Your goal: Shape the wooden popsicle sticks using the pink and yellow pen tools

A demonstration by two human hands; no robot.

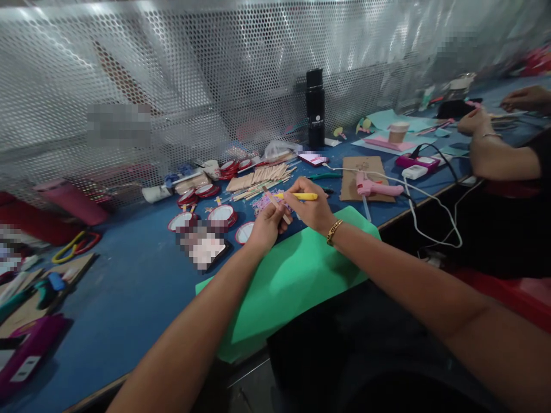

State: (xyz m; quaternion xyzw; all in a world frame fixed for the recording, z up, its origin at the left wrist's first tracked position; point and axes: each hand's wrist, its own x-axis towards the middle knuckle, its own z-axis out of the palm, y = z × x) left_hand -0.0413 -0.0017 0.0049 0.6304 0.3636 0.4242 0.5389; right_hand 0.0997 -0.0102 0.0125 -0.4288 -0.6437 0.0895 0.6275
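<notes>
My left hand (264,229) is closed on a flat wooden craft stick (272,198), which slants up and to the left. In my right hand (312,209) is a yellow marker pen (306,196), its front end close to the stick; whether it touches cannot be made out. A green sheet (297,275) lies under both forearms at the table's front edge. Behind my hands are a pile of pink and purple shredded strips (263,202) and a heap of wooden sticks (271,175). Round white discs with red rims (222,214) lie to the left.
A pink glue gun (376,186) rests on cardboard (350,189), with white cables (415,209) beyond. A black bottle (315,109) stands by the perforated metal screen (241,74). Scissors (76,248) lie left. At right, another person's hands (476,121) are at work.
</notes>
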